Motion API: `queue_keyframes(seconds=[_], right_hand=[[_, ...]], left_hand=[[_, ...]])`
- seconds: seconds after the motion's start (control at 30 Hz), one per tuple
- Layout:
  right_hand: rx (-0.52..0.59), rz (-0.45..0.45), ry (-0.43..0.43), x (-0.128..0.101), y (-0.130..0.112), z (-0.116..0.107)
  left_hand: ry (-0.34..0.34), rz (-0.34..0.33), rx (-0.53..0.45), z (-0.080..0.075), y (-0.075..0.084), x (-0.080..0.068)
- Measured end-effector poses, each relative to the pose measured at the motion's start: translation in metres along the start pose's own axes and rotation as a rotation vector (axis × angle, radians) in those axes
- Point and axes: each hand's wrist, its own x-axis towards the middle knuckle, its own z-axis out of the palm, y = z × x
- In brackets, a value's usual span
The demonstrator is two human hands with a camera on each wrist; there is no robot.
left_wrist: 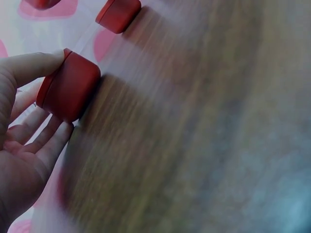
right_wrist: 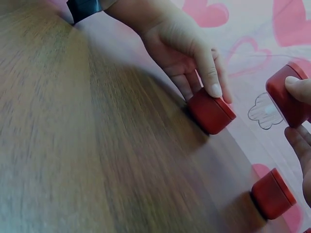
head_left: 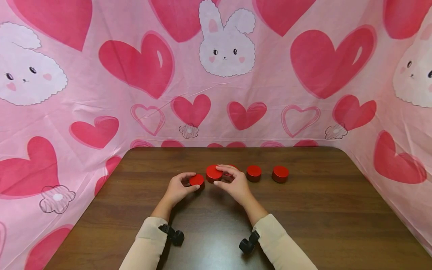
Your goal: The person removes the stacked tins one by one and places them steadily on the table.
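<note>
four red round tins are plain in the head view, set in a rough row across the far half of the dark wooden tabletop (head_left: pixel 303 210); a sliver of red behind the right hand's fingers may be a fifth, but that cannot be told. two hands are at work, one tin in each.

the left hand (head_left: pixel 178 188) has its thumb and fingers curled round the leftmost tin (head_left: pixel 197 180), which sits on the wood. the right hand (head_left: pixel 234 183) pinches the second tin (head_left: pixel 214 173) between thumb and fingertips, just beside the first and slightly higher in the frame. the third tin (head_left: pixel 254 173) and the fourth tin (head_left: pixel 280 173) stand untouched to the right, near each other but apart.

the head view alone shows the whole row, both cream sleeves, the black wrist mounts and the pink cloth (head_left: pixel 101 93) with hearts and rabbits hung around the tabletop.

the left wrist view shows, close up, the thumb on the leftmost tin's rim and the fingers under its side, with one more tin beyond it and a red edge at the top border.

the right wrist view shows what the head view hides: the second tin lifted clear of the wood, tilted, and the left hand's forefinger resting on the lid of its own tin. a third tin stands lower right, on the tabletop.
</note>
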Motion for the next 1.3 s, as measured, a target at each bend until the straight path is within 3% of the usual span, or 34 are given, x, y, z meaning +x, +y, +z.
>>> queue_keyframes(seconds=[0.43, 0.73, 1.0, 1.3], right_hand=[[-0.089, -0.012, 0.034, -0.006, -0.011, -0.021], [-0.073, -0.044, 0.043, -0.013, -0.012, -0.035], [-0.113, -0.039, 0.078, -0.018, -0.014, -0.047], [-0.128, -0.051, 0.096, -0.025, -0.015, -0.056]], left_hand=[[-0.015, 0.020, 0.039, -0.004, -0.003, 0.002], [-0.033, 0.033, 0.063, -0.005, -0.005, 0.003], [-0.042, -0.001, 0.056, -0.005, -0.004, 0.002], [-0.032, 0.007, 0.069, -0.005, -0.002, 0.001]])
